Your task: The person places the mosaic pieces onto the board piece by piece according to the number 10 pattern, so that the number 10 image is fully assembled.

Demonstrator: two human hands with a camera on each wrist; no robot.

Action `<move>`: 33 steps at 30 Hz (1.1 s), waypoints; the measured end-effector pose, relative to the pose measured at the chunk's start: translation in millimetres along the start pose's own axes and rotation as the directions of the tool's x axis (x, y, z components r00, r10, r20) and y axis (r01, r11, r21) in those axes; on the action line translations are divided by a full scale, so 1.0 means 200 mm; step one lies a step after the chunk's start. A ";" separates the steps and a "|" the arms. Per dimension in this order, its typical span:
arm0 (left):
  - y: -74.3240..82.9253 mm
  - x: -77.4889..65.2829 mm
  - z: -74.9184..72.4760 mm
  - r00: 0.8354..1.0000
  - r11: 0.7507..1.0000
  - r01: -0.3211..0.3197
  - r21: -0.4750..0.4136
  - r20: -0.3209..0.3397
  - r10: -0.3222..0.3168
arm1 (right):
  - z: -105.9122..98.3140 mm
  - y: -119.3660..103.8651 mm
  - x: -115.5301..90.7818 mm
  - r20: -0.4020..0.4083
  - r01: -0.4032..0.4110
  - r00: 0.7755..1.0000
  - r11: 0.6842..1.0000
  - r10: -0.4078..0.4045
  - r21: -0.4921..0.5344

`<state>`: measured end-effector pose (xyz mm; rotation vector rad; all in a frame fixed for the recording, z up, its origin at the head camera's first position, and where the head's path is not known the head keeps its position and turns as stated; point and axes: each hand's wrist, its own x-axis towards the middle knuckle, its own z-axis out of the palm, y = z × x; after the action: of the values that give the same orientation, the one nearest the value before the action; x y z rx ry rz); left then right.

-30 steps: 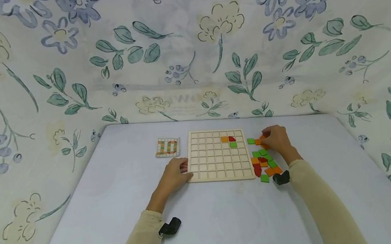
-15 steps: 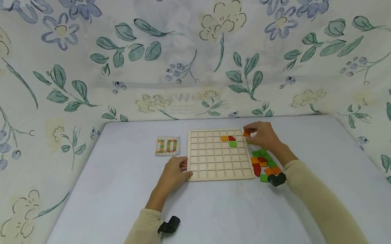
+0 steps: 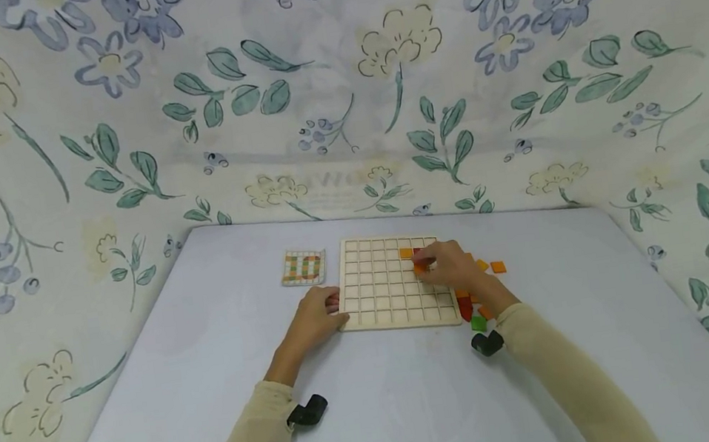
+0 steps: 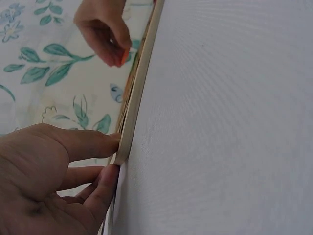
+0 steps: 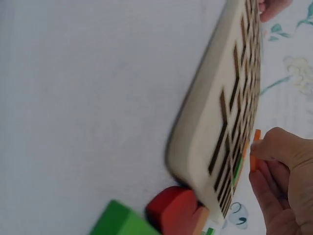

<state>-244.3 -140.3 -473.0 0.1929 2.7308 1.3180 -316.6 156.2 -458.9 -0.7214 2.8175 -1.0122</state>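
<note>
A pale wooden grid board [image 3: 376, 285] lies on the table, with an orange tile [image 3: 406, 253] and part of a red tile [image 3: 417, 251] in its upper right cells. The left hand [image 3: 315, 319] holds the board's near left corner; in the left wrist view its thumb and fingers [image 4: 93, 144] are at that corner. Over the right part of the board, the right hand [image 3: 446, 266] pinches an orange square tile [image 5: 255, 149] between thumb and fingers. That tile is held on edge above the grid in the right wrist view. A green tile [image 5: 238, 171] shows in the board below it.
Left of the board lies a small pattern card [image 3: 303, 267] with coloured squares. Loose green [image 3: 478, 323], red [image 3: 465, 308] and orange [image 3: 498, 267] tiles lie along the board's right side, partly hidden by the right arm. A floral cloth [image 3: 339, 103] hangs behind the table.
The right hand has taken an orange tile from the loose ones at the right and moved left with it over the board. The left hand has stayed at the board's corner.
</note>
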 end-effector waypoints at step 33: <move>-0.01 0.00 0.00 1.000 1.000 0.002 -0.012 0.008 -0.002 | -0.01 0.01 -0.03 0.044 -0.050 0.998 0.998 0.049 0.023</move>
<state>-243.6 -141.1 -474.3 0.1940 2.7152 1.3307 -312.8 160.8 -459.6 -0.6595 2.7667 -1.0077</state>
